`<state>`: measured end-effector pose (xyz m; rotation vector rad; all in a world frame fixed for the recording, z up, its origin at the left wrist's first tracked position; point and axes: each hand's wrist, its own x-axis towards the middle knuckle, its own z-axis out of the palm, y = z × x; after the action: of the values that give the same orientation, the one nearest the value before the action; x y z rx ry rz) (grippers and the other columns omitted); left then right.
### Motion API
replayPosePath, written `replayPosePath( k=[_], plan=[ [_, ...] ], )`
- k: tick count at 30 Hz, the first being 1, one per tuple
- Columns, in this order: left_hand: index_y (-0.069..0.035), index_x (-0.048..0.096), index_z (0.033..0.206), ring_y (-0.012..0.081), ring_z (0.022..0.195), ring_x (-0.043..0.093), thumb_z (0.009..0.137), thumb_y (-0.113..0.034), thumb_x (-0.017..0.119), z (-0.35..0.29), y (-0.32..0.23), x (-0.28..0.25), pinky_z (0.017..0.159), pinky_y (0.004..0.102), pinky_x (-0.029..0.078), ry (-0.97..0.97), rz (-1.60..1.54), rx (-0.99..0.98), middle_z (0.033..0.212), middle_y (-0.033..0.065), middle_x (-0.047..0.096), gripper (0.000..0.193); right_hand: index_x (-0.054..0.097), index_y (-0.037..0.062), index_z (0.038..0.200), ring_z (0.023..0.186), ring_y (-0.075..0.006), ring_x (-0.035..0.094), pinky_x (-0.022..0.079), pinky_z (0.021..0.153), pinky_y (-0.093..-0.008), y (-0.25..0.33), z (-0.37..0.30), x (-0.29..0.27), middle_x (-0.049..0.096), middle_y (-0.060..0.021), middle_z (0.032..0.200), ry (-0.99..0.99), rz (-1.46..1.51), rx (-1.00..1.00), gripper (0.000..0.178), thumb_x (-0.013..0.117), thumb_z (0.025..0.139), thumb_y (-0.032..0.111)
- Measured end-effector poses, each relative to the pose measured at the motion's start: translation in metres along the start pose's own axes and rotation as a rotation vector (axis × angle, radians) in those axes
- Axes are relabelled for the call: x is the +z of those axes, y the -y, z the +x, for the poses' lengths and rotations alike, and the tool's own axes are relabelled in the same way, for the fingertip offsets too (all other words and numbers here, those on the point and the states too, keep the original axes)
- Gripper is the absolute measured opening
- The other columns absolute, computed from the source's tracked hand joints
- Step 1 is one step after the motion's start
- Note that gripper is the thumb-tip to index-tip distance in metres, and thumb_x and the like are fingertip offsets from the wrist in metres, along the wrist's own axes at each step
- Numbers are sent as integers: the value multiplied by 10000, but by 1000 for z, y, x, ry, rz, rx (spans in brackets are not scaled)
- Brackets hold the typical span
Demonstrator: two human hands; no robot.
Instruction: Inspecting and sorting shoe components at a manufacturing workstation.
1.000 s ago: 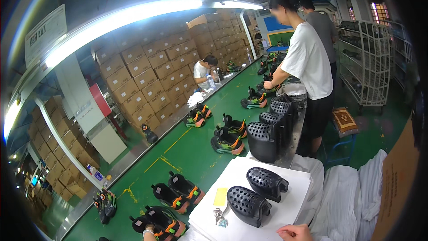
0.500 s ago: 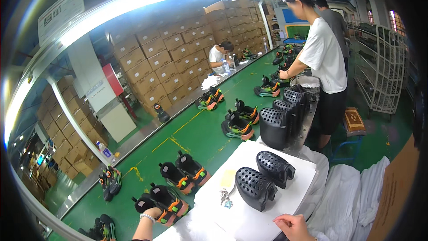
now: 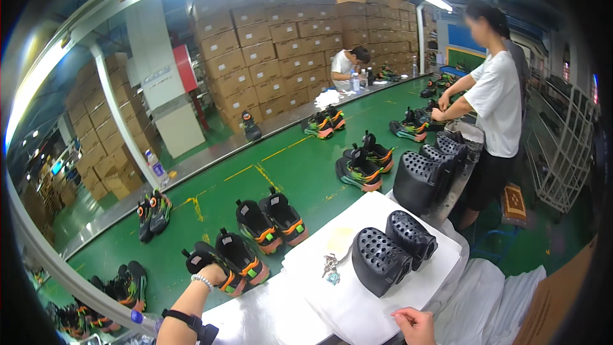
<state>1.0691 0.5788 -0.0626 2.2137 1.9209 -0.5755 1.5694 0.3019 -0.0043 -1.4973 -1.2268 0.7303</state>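
My left hand (image 3: pixel 214 275) is closed on the heel end of a black sneaker (image 3: pixel 199 259) with orange and green trim, at the near edge of the green work surface. Its fingertips are partly hidden. Touching that shoe is a matching sneaker (image 3: pixel 236 252), with another pair (image 3: pixel 271 220) just beyond. My right hand (image 3: pixel 415 326) hovers over or rests on the near edge of the white paper sheets (image 3: pixel 357 319); its fingers are loosely bent, slightly apart, with nothing visible in them. Two black perforated clog-shaped forms (image 3: pixel 383 262) stand on the sheets, beside a bunch of keys (image 3: pixel 331 268).
More black forms (image 3: pixel 418 182) line the right edge. Sneaker pairs (image 3: pixel 361 163) stand along the green surface (image 3: pixel 223 195). A co-worker in a white shirt (image 3: pixel 498 96) handles shoes at the far right; another person (image 3: pixel 348 67) sits across. Stacked cartons (image 3: pixel 268 57) fill the back.
The view has swung left, so things sit farther right and more shoes show at lower left. My left hand stays on the sneaker; my right hand keeps its bent pose. The co-worker's arms have shifted.
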Motion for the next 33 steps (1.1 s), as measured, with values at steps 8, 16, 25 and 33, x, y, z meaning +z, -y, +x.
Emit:
replayPosePath(
  k=[8, 16, 25, 33],
  plan=[
    [-34, 690, 951, 316, 905, 651, 791, -308, 553, -19, -16, -13, 749, 372, 524, -129, 101, -131, 972, 178, 671, 346, 636, -30, 889, 556, -47, 397, 337, 481, -230, -12, 6, -2, 487, 24, 602, 69, 7, 37, 129, 592, 873, 90],
    [-27, 672, 1002, 336, 970, 624, 802, -298, 532, -16, -13, -20, 806, 404, 500, 3, 41, -144, 1010, 204, 652, 365, 641, -22, 920, 561, -33, 395, 321, 474, -212, -20, 10, 3, 503, 55, 646, 134, 52, 98, 136, 584, 886, 97],
    [-5, 668, 990, 321, 907, 639, 829, -279, 495, 19, 46, 48, 779, 369, 505, 80, -173, -100, 980, 190, 658, 362, 638, -26, 921, 590, -38, 412, 347, 512, -206, -20, 14, 21, 529, 41, 679, 216, 62, 34, 131, 589, 888, 91],
    [-19, 689, 976, 307, 943, 641, 799, -260, 538, -35, -35, -31, 824, 365, 501, 59, 77, -258, 1042, 177, 654, 335, 641, -26, 919, 588, -37, 409, 337, 505, -205, -20, 14, 21, 523, 43, 677, 205, 78, 64, 127, 588, 887, 84]
  ],
)
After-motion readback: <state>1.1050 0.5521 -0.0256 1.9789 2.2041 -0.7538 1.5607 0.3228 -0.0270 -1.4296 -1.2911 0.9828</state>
